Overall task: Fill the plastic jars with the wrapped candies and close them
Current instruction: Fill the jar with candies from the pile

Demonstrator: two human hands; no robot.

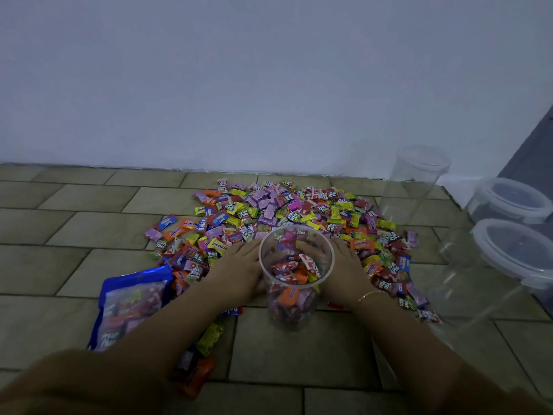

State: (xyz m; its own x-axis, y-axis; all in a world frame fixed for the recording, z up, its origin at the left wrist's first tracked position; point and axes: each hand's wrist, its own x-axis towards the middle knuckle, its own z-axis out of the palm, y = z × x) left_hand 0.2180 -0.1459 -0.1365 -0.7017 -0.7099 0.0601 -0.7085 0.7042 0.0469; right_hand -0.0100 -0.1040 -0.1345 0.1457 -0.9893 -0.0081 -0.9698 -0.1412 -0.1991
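2 hands, left hand and right hand, lie spread on the candy pile at frame centre, flanking the part-filled jar, apparently to gather candies.

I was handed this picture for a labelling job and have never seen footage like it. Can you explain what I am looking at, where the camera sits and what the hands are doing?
There is no machine here: a person works with bare hands, and the single camera is worn on their head, looking forward and down, so the arms reach in from the bottom edge.

The left hand and right hand rest against either side of an open clear plastic jar, partly filled with wrapped candies. Whether the fingers curl round it is hard to tell.

Behind it, a pile of loose wrapped candies is spread over the tiled floor. A blue candy bag lies at the left. On the right stand an empty lidless jar and two empty jars with lids on.
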